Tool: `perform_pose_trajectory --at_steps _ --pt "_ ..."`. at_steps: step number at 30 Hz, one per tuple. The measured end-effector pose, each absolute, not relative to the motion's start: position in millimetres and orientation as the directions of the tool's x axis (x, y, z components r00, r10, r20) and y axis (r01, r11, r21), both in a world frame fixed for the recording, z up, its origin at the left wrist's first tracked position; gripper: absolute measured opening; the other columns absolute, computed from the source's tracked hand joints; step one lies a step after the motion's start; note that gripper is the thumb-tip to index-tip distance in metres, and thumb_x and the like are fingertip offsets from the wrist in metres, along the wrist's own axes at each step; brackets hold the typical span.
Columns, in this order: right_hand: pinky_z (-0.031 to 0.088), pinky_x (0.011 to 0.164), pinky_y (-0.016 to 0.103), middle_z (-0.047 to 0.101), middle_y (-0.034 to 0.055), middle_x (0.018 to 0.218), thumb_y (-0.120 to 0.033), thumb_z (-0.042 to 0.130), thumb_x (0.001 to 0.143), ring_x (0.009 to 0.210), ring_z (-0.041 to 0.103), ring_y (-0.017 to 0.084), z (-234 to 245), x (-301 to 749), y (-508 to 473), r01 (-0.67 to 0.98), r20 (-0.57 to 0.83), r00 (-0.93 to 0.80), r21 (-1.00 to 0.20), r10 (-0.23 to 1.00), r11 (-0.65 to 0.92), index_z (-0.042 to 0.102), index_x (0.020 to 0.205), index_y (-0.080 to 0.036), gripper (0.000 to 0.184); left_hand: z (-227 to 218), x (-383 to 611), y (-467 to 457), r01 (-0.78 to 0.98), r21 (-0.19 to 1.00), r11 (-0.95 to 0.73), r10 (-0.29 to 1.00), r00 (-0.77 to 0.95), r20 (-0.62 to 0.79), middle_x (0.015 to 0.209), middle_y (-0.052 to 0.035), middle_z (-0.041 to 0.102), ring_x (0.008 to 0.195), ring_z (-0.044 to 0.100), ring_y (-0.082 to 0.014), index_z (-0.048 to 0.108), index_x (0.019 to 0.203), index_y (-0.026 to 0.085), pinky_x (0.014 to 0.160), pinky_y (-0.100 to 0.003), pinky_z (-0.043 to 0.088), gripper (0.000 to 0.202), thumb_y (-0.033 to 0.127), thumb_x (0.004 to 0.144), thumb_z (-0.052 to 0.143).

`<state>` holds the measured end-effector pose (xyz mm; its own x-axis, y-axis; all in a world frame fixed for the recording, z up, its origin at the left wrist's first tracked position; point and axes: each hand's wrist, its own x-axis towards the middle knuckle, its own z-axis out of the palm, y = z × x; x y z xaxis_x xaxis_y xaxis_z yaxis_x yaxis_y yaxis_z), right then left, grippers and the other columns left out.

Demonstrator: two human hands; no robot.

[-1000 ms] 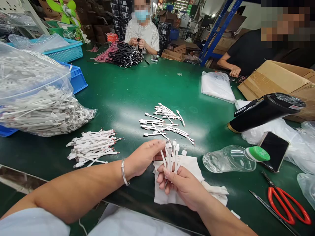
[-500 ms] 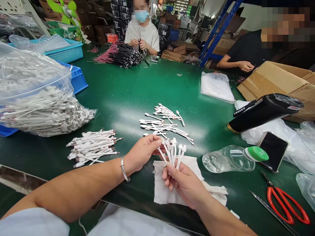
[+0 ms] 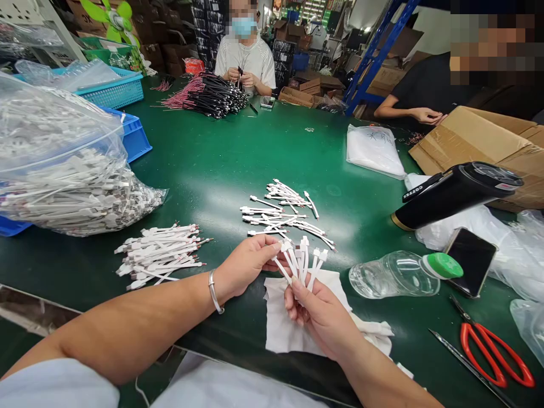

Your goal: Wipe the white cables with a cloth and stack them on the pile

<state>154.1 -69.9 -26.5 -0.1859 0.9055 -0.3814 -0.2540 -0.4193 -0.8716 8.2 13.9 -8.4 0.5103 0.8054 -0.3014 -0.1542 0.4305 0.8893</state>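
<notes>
a long green counter (image 3: 199,147) fills the view, with a cardboard box (image 3: 471,136) on it at the far right. across it sits a person in a striped shirt (image 3: 244,59), hands together at the chest, behind a heap of black cables (image 3: 212,97). a person in a black top (image 3: 429,93) sits to the right, one hand near the box. at the left, a big clear bag of white cables (image 3: 63,181) lies against a blue crate (image 3: 135,136).

nearer, a black flask (image 3: 450,195) lies on its side above a clear plastic bottle (image 3: 393,276) with a green cap, and a phone (image 3: 471,262) sits just beside the bottle. red scissors (image 3: 493,354) lie at the lower right.

a white cloth (image 3: 289,323) lies under the hands. the left hand (image 3: 246,266), with a silver bangle (image 3: 213,292) at the wrist, and the right hand (image 3: 318,320) both pinch a small fan of short white cables (image 3: 300,263) above the cloth. two loose piles of the same cables (image 3: 159,255) (image 3: 284,212) lie just beyond, on the counter.
</notes>
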Motion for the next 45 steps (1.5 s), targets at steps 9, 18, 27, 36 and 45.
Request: perform_pose_trajectory --at_steps 9,18,27,36,45 --pt "0.029 0.045 0.019 0.055 -0.0016 0.063 -0.052 0.059 0.079 0.051 0.046 0.006 -22.7 152.2 -71.0 -0.206 -0.409 -0.234 -0.866 0.882 -0.456 0.060 0.083 -0.015 0.037 -6.0 8.8 13.9 -0.192 0.881 0.432 0.821 0.488 -0.296 0.069 0.0019 0.058 0.061 0.052 -0.0082 0.055 0.086 0.016 0.063 -0.022 0.042 0.026 0.038 0.075 0.065" --pt "0.029 0.046 0.019 0.053 -0.0012 0.060 -0.054 0.054 0.081 0.051 0.047 0.006 -25.1 153.3 -72.0 -0.133 -0.413 -0.276 -0.878 0.868 -0.460 0.055 0.068 -0.015 0.041 -2.4 8.6 13.0 -0.167 0.908 0.383 0.831 0.491 -0.260 0.065 0.0018 0.057 0.058 0.051 -0.0082 0.050 0.075 0.015 0.055 -0.020 0.041 0.030 0.041 0.073 0.067" --pt "0.033 0.048 0.021 0.056 -0.0003 0.061 -0.055 0.053 0.081 0.054 0.050 0.009 -24.3 151.9 -73.4 -0.067 -0.377 -0.331 -0.905 0.865 -0.421 0.058 0.079 -0.015 0.041 -5.0 8.4 11.4 -0.122 0.919 0.374 0.819 0.508 -0.266 0.059 0.0041 0.052 0.055 0.049 -0.0081 0.051 0.074 0.016 0.048 -0.018 0.038 0.031 0.039 0.068 0.070" --pt "0.033 0.048 0.021 0.057 -0.0006 0.063 -0.055 0.055 0.080 0.055 0.051 0.010 -24.3 151.9 -72.6 -0.084 -0.389 -0.340 -0.894 0.856 -0.440 0.057 0.098 -0.015 0.043 -7.1 7.8 11.3 -0.094 0.908 0.409 0.809 0.498 -0.313 0.058 0.0053 0.050 0.055 0.046 -0.0083 0.053 0.091 0.017 0.050 -0.018 0.037 0.032 0.036 0.070 0.067" --pt "0.034 0.049 0.022 0.058 0.0000 0.065 -0.054 0.054 0.081 0.055 0.051 0.010 -26.5 153.0 -74.1 -0.071 -0.394 -0.352 -0.893 0.849 -0.444 0.057 0.101 -0.014 0.044 -7.9 7.7 11.4 -0.051 0.916 0.397 0.785 0.536 -0.311 0.061 0.0039 0.053 0.053 0.046 -0.0082 0.055 0.106 0.017 0.052 -0.020 0.037 0.037 0.034 0.074 0.062"
